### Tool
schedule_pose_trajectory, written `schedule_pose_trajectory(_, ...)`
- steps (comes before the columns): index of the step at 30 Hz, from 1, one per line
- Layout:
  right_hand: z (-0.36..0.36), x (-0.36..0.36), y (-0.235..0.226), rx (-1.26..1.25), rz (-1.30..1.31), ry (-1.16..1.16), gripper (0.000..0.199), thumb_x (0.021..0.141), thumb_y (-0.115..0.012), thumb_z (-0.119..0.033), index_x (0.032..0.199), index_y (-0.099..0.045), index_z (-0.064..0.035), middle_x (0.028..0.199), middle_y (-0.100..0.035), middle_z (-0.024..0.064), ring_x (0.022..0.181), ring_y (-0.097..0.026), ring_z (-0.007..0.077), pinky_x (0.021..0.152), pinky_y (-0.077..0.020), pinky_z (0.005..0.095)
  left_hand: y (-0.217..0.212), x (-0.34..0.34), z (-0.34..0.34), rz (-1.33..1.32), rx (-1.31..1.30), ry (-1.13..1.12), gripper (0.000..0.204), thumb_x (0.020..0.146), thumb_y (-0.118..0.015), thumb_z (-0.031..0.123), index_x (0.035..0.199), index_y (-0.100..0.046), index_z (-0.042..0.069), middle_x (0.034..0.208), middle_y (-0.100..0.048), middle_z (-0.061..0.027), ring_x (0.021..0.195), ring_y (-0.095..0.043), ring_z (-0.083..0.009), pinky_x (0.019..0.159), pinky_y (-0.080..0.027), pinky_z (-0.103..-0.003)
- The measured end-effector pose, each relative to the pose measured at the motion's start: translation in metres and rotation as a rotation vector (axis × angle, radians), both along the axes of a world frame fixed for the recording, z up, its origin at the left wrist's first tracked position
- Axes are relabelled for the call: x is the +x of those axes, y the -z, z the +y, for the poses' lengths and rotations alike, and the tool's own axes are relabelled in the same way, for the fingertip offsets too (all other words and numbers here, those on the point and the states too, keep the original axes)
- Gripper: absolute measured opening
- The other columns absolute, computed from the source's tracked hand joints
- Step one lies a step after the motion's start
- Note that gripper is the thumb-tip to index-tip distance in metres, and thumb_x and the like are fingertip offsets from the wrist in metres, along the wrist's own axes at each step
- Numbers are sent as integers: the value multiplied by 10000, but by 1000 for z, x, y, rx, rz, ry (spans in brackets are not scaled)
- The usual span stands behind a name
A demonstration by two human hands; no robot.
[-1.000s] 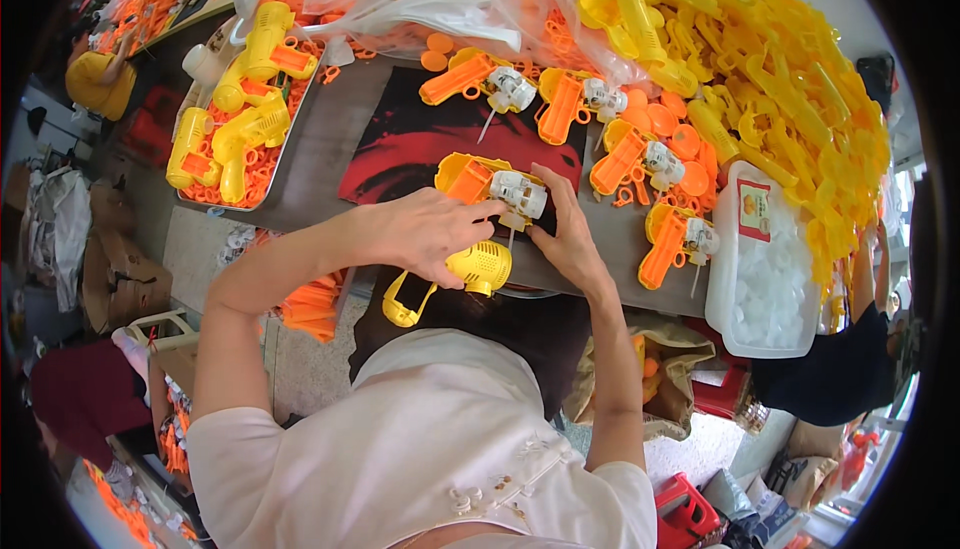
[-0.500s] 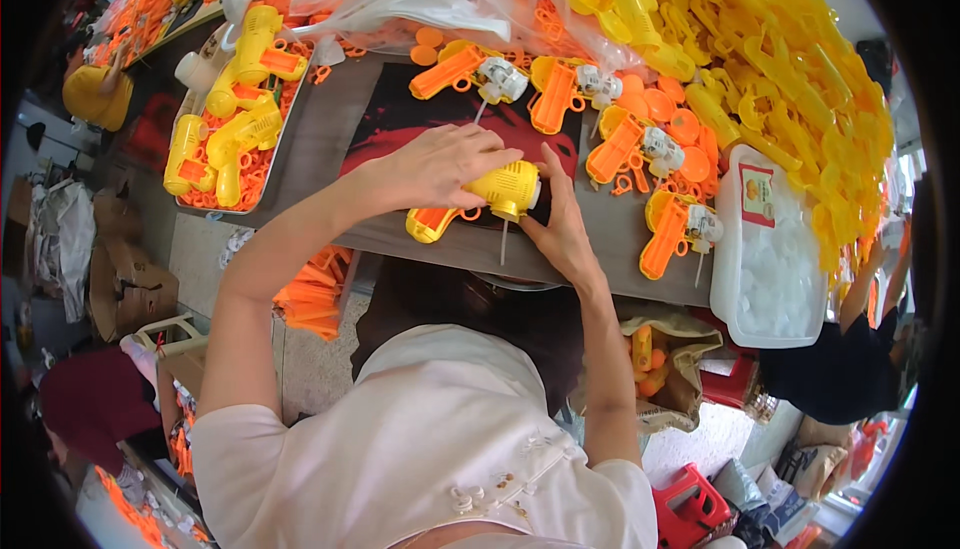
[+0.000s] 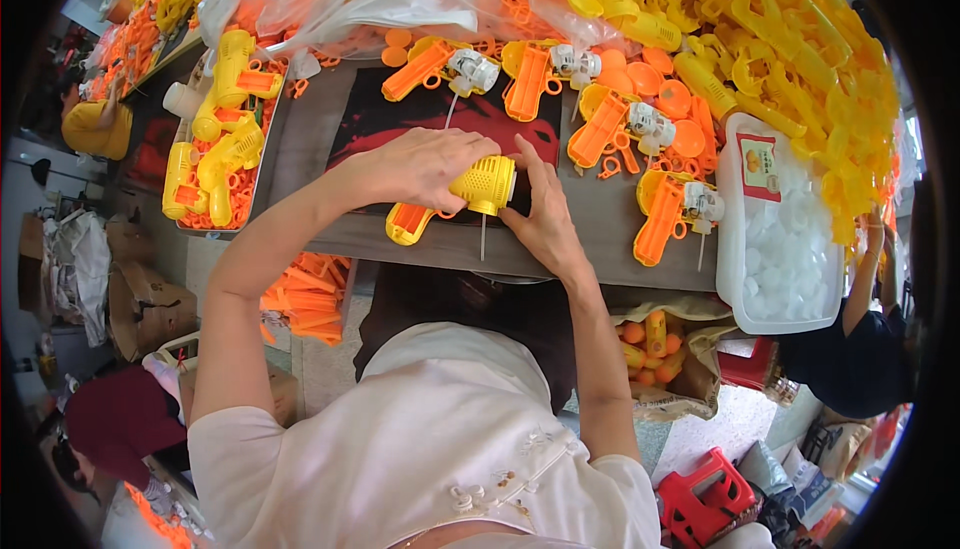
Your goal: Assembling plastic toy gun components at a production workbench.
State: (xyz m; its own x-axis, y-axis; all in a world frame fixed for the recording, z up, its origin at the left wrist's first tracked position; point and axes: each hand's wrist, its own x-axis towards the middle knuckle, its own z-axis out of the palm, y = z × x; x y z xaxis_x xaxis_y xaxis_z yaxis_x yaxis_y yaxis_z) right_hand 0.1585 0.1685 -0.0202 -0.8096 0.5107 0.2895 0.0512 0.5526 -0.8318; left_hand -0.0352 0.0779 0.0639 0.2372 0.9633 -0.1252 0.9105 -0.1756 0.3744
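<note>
My left hand (image 3: 425, 171) lies over the back of a yellow toy gun (image 3: 482, 187), its fingers wrapped round the vented barrel. An orange piece fills the handle, which points toward me at the lower left. A thin pale tube hangs down from the barrel. At the white front end, my right hand (image 3: 548, 219) curves its thumb and fingers about the rim. Beyond and to the right, several open yellow half shells (image 3: 660, 219) hold orange handle pieces and clear-and-white mechanisms (image 3: 652, 127). A dark red-and-black mat (image 3: 370, 129) lies under the work.
A tray (image 3: 258, 184) of closed toy guns and small orange parts stands at the left. Yellow shells (image 3: 760, 69) are heaped at the back right, above a white tub (image 3: 735, 269) of translucent pieces. Orange discs (image 3: 640, 77) lie nearby. Below the table sits a paper bag (image 3: 700, 379).
The whole view has shifted a little. Both hands stay at the toy gun, and its barrel has turned slightly, with more of the vent holes showing.
</note>
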Motion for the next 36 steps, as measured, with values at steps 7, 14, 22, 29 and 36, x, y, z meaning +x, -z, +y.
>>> schedule_pose_trajectory(7, 0, -2, 2, -8, -2, -13, 864, 695, -693, 57, 1458, -303, -47, 1246, -554, 140, 1213, -486, 327, 1098, -317, 434, -1, 2, 4, 57, -106, 5, 723, 695, -745, 206, 1299, -410, -3, 1125, -563, -177, 1096, -553, -342, 874, -482, -440)
schedule_pose_trajectory(14, -5, -2, 3, -19, -43, 38, 854, 699, -690, 45, 1456, -309, -60, 1274, -540, 149, 1244, -449, 354, 1134, -273, 462, 9, 5, 7, 158, -103, 75, 729, 687, -764, 144, 1278, -378, -38, 1157, -494, -188, 1125, -515, -348, 849, -492, -453)
schedule_pose_trajectory(22, 1, 1, -2, -3, -45, 7, 860, 697, -708, 29, 1456, -315, -63, 1301, -524, 165, 1266, -433, 341, 1125, -296, 424, 0, 10, 10, 183, -219, 12, 741, 699, -750, 159, 1296, -355, -33, 1164, -466, -188, 1095, -512, -360, 840, -481, -476)
schedule_pose_trajectory(29, 15, -13, -7, -261, -80, -52, 708, 815, -727, -96, 1415, -361, -10, 1189, -590, 148, 1148, -551, 252, 1035, -394, 353, 6, -5, 12, 8, -305, 14, 831, 721, -716, 162, 1402, -271, -5, 1242, -436, -213, 1172, -467, -375, 971, -423, -454)
schedule_pose_trajectory(36, -10, 10, -5, -286, 137, -25, 613, 784, -748, -64, 1323, -462, -12, 1178, -601, 112, 1126, -552, 209, 1007, -410, 342, 26, -17, -45, -1169, -227, -620, 848, 730, -796, 97, 1439, -334, 47, 1247, -542, -96, 1151, -541, -186, 1019, -420, -327)
